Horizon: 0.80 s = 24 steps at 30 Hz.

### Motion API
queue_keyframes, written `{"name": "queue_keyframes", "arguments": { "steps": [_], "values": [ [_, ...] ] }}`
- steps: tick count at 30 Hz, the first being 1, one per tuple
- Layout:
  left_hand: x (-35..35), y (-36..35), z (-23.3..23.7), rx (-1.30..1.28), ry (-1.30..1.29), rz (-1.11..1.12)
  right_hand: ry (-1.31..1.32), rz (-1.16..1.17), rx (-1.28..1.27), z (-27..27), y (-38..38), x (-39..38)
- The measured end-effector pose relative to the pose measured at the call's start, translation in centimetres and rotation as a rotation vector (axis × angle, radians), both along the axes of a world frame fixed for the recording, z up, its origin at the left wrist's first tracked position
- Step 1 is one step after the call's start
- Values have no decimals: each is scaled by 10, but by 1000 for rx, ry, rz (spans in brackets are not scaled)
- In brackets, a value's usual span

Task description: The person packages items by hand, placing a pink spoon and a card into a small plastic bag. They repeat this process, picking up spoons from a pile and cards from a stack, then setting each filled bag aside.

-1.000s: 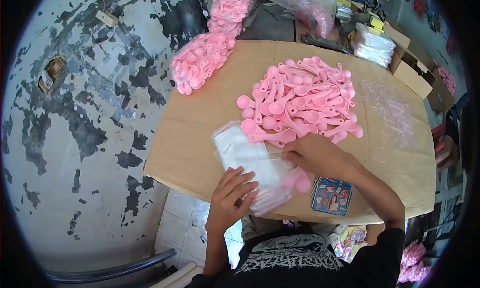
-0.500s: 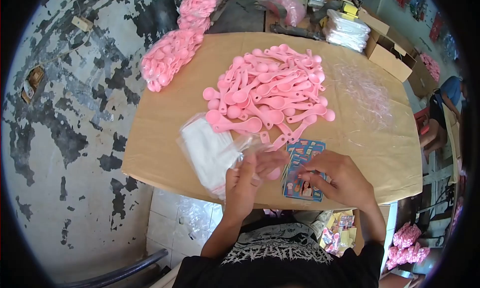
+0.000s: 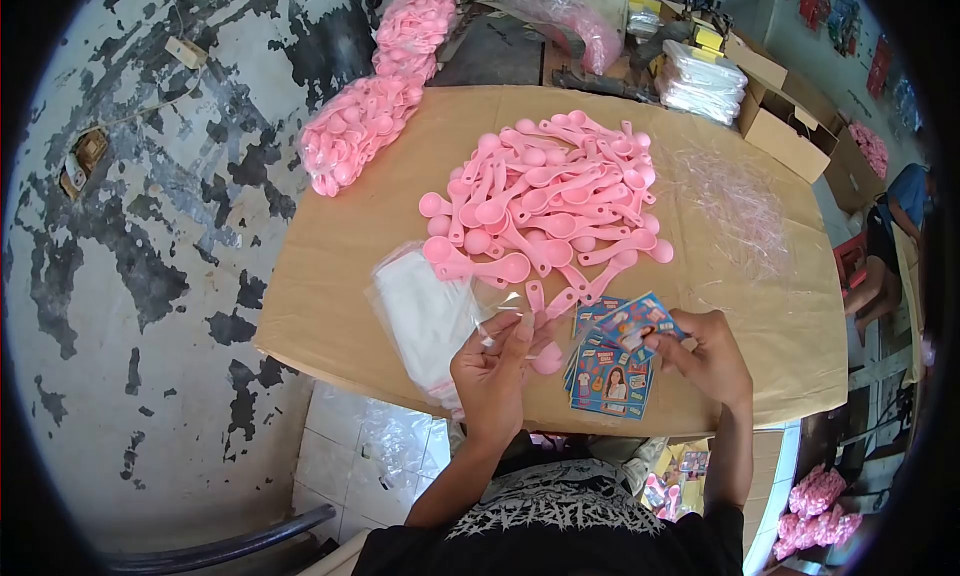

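My left hand (image 3: 492, 378) pinches a small clear plastic bag (image 3: 512, 304) between thumb and fingers, near the table's front edge. In my right hand (image 3: 708, 356) is a blue printed card (image 3: 640, 319), tilted above a stack of similar cards (image 3: 612, 384) on the table. Just left of the stack is a pink measuring spoon (image 3: 546, 357), partly behind my left fingers and the clear plastic. A pack of clear bags (image 3: 425, 311) lies flat beside my left hand. Beyond both hands spreads a heap of pink measuring spoons (image 3: 560, 191).
Bagged pink spoons (image 3: 362, 126) rest at the table's far left edge. Thin plastic scraps (image 3: 735, 211) lie on the right. Stacked clear packs (image 3: 700, 81) and a cardboard box (image 3: 790, 136) stand at the back right. Another person (image 3: 890, 226) sits at far right.
My right hand has lifted a card from the stack and now holds it tilted. My left hand still pinches the clear bag. The whole view has shifted slightly.
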<state>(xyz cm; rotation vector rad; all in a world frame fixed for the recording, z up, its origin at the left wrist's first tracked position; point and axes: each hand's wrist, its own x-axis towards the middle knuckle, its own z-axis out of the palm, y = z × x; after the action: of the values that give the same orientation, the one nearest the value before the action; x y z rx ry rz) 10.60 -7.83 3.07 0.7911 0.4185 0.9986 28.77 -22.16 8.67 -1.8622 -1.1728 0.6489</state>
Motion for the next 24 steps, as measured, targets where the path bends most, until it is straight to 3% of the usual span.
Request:
{"name": "queue_keyframes", "arguments": {
  "steps": [2, 6, 9, 12, 15, 19, 20, 24],
  "values": [
    [-4, 2, -10, 45, 102, 7, -32, 85, 165, -9, 1, -10],
    [2, 0, -20, 99, 22, -1, -90, 64, 245, -17, 13, -29],
    [1, -4, -14, 60, 40, -23, -79, 15, 200, -13, 19, -36],
    [4, -8, 1, 62, 49, -35, -175, 143, 160, -13, 18, -32],
    [0, -6, -5, 179, 292, -173, -180, 164, 183, -17, 19, -33],
    [8, -14, 6, 152, 134, -287, -106, 145, 196, -8, 15, -35],
    [6, -15, 2, 200, 238, -328, -81, 130, 204, -7, 15, -38],
    [10, -18, -7, 267, 195, -271, 123, 104, 286, -17, 16, -44]
  ]
}}
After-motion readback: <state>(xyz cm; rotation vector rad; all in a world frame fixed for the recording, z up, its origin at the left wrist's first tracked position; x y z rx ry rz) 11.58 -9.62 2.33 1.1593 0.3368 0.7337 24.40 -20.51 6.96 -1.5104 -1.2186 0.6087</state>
